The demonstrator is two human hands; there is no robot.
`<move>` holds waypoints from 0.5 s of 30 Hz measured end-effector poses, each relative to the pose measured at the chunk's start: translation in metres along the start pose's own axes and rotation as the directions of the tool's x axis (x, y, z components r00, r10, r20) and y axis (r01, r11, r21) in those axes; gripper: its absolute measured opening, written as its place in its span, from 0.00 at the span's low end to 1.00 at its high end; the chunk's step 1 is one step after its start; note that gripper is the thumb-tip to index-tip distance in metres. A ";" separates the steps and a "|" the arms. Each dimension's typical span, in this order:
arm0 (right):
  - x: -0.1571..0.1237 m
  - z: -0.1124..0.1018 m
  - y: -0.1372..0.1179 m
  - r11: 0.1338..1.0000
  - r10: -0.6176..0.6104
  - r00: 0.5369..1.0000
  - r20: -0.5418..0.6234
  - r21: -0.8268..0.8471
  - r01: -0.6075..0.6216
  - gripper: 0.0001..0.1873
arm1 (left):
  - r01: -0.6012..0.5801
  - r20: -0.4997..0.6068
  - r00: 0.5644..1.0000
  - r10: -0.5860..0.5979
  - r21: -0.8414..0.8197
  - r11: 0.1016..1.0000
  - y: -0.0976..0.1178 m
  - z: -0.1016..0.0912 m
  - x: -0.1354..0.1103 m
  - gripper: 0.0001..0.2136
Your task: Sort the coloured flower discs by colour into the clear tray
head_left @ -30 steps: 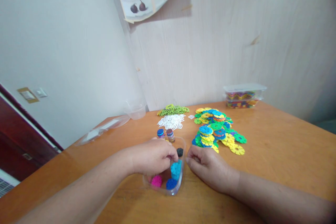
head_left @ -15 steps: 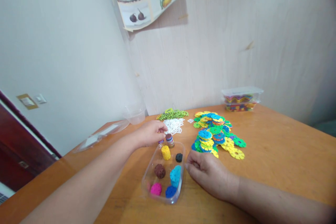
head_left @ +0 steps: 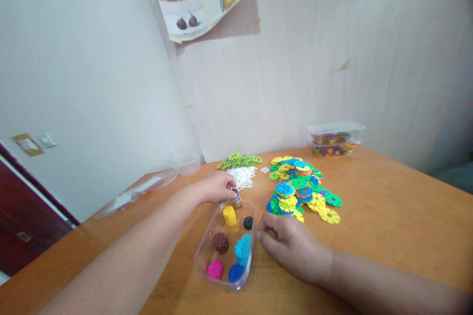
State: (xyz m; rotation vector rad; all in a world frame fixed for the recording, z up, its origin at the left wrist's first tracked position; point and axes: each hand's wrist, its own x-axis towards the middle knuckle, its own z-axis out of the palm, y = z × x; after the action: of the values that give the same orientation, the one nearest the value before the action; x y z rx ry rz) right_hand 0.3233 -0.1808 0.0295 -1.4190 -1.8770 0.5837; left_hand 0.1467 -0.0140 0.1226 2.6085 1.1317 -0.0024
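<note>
A clear plastic box (head_left: pixel 201 243) stands before me with small bumpy pieces in it: a yellow stack (head_left: pixel 229 216), a black piece (head_left: pixel 248 223), a brown one (head_left: pixel 220 242), a light blue stack (head_left: pixel 243 250), a pink one (head_left: pixel 215 269) and a dark blue one (head_left: pixel 235 272). Just beyond its far rim, my left hand (head_left: pixel 219 188) pinches the top of a small brown-topped stack (head_left: pixel 237 201), whose top my fingers partly hide. Beside the right rim lies my right hand (head_left: pixel 290 243), its fingers curled into a loose fist with nothing visible in them.
Flower-shaped discs (head_left: pixel 301 189) in several colours are heaped to the right. White pieces (head_left: pixel 242 178) and green pieces (head_left: pixel 242 160) lie farther back. An empty clear tub (head_left: pixel 186 163) and a plastic bag (head_left: pixel 136 192) are at left. Stacked lidded boxes (head_left: pixel 335 139) stand by the wall.
My left hand has closed down over the top of the small brown-topped stack, covering more of it. My right hand stays beside the box. The view has shifted slightly.
</note>
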 end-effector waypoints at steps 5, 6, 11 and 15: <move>0.000 0.000 0.000 1.000 0.007 1.000 -0.001 0.004 -0.007 0.07 | 0.031 0.007 1.000 -0.031 -0.024 0.999 0.002 0.002 0.001 0.12; 0.000 0.000 0.000 1.000 0.005 1.000 -0.003 0.002 -0.005 0.07 | 0.035 0.008 0.999 -0.034 -0.039 0.999 0.002 0.002 0.001 0.12; 0.001 -0.001 0.000 1.000 -0.001 1.000 -0.012 0.001 0.001 0.08 | 0.016 -0.030 0.999 -0.020 -0.118 0.993 0.001 -0.006 -0.007 0.12; 0.001 0.000 0.001 1.000 -0.006 1.000 -0.002 0.010 0.006 0.08 | -0.071 -0.103 0.993 0.064 -0.061 0.996 0.009 -0.019 -0.032 0.12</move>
State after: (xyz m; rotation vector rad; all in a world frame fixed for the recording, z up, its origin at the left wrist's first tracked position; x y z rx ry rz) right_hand 0.3239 -0.1799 0.0296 -1.4065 -1.8738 0.5877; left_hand 0.1290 -0.0378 0.1466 2.6134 1.0571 0.1804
